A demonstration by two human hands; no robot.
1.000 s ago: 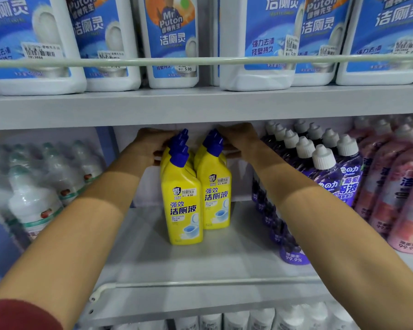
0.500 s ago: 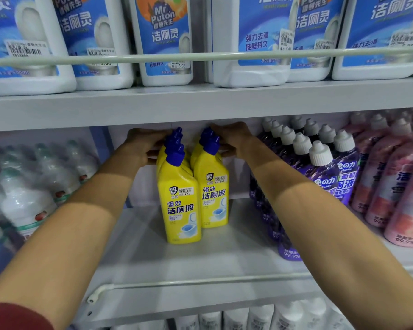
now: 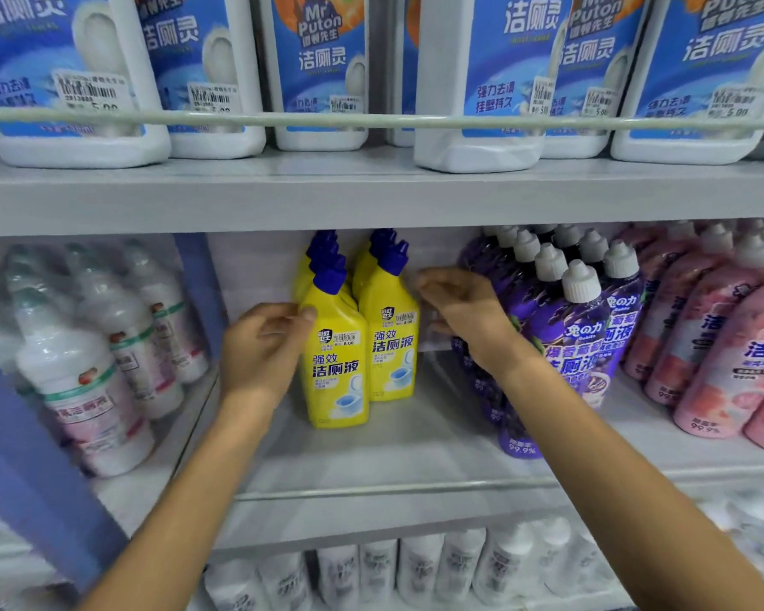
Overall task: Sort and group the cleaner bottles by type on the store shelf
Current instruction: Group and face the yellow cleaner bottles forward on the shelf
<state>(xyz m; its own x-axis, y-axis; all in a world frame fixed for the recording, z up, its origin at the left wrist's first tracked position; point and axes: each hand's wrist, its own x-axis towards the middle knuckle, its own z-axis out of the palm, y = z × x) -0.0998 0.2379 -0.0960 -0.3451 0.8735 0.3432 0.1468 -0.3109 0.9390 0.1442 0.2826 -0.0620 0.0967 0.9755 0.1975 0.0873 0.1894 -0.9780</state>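
Several yellow cleaner bottles with blue caps stand in two short rows at the middle of the shelf (image 3: 371,460); the front left one (image 3: 336,368) sits slightly ahead of the front right one (image 3: 391,346). My left hand (image 3: 263,350) is beside the front left bottle, loosely curled, its thumb touching the bottle's shoulder. My right hand (image 3: 459,310) hovers at the right side of the yellow group, fingertips next to the front right bottle's neck, holding nothing. Purple bottles with white caps (image 3: 583,337) stand in rows just right of that hand.
Pink bottles (image 3: 724,346) fill the shelf's far right. White bottles (image 3: 84,377) stand left of a blue divider (image 3: 40,434). Blue-labelled white jugs (image 3: 318,59) line the shelf above, behind a rail. A front rail (image 3: 371,491) edges the shelf; more white bottles (image 3: 415,566) stand below.
Both hands have drawn back from the rear bottles' caps and dropped lower, now at the sides of the front yellow bottles. The yellow bottles stay in place.
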